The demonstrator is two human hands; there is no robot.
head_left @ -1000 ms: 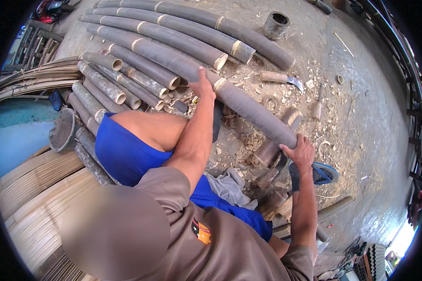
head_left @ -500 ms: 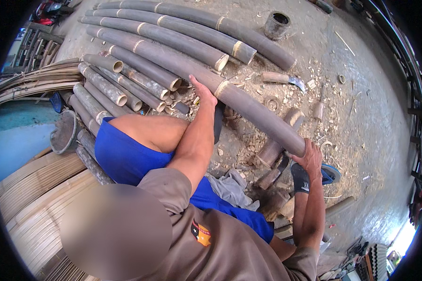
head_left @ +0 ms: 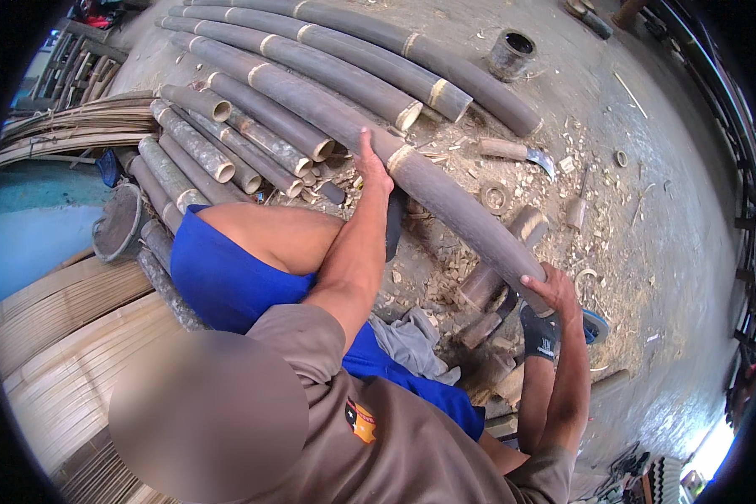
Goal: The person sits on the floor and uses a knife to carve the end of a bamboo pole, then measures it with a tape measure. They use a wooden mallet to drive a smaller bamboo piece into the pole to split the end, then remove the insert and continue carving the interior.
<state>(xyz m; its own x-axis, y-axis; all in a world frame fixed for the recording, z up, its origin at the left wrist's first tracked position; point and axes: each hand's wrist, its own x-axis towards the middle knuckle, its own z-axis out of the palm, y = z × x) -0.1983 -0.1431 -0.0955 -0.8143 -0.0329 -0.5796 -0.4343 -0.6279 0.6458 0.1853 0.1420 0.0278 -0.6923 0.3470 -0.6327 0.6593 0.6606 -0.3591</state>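
A long brown bamboo pole point(head_left: 458, 206) with pale node rings slants from the upper left toward my right side. My left hand point(head_left: 375, 172) grips its underside just left of a node ring, the fingers mostly hidden beneath it. Around the near end closes my right hand point(head_left: 557, 290), its thumb lying on top. Under that end are a short bamboo piece point(head_left: 481, 284) and a dark tool with a wooden handle point(head_left: 480, 330), partly covered. My sandalled right foot point(head_left: 539, 332) is beside the pole's end.
More long bamboo poles point(head_left: 353, 84) lie beyond, with shorter cut lengths point(head_left: 202, 151) at left. A curved blade with a wooden handle point(head_left: 504, 149) and a hollow bamboo cup point(head_left: 511, 55) rest on the chip-strewn floor. Bundled strips point(head_left: 76, 336) and a bucket point(head_left: 118, 223) stand at left.
The pole's near end has dropped a little toward me, along with my right hand, whose grip has shifted so the thumb shows on top. My left hand keeps its place along the pole.
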